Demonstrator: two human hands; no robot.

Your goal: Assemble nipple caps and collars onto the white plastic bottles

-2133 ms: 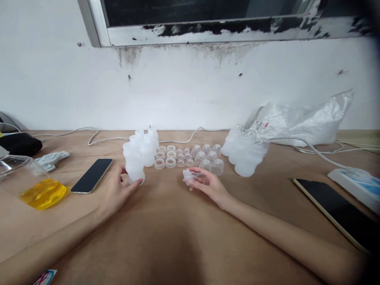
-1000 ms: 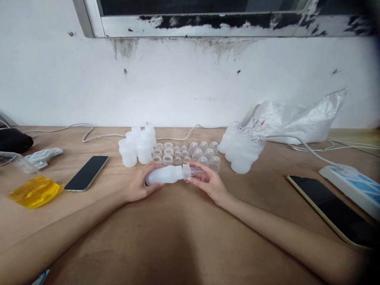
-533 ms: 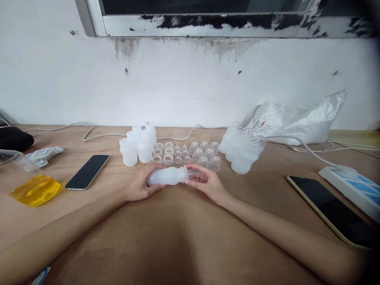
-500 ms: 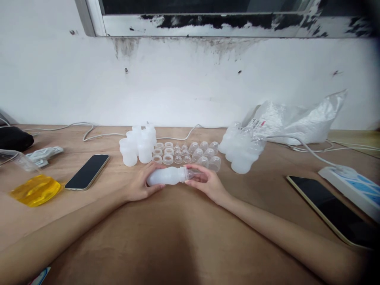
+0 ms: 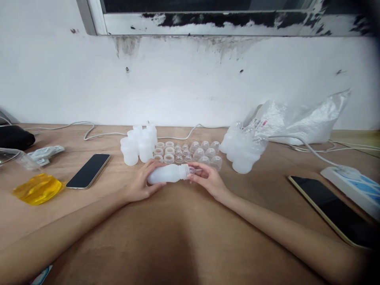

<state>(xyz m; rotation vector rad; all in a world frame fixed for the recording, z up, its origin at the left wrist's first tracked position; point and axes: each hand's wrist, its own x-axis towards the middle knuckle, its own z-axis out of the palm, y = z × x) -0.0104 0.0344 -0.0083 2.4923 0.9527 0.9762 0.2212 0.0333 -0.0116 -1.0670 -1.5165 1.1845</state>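
My left hand [image 5: 144, 181] is wrapped round the body of a milky white bottle [image 5: 168, 174], which lies sideways above the table. At its neck, my right hand [image 5: 209, 180] pinches a clear nipple piece [image 5: 194, 170] with thumb and fingers. Just behind the bottle stand rows of white rings [image 5: 169, 158], small clear nipples [image 5: 179, 159] and clear domed caps [image 5: 216, 161]. White open bottles [image 5: 130, 152] are grouped behind my left hand. Beyond my right hand, more white bottles [image 5: 242, 160] with clear tops stand together.
A dark phone [image 5: 88, 171] and a container with yellow liquid [image 5: 38, 189] are at left. On the right lie a larger phone [image 5: 329, 208], a power strip [image 5: 353, 188] and its cable. A plastic bag [image 5: 305, 122] rests against the wall.
The fingers of my right hand have shifted slightly at the bottle's neck and are more curled round the nipple piece. The view has moved slightly; my left hand keeps its hold.
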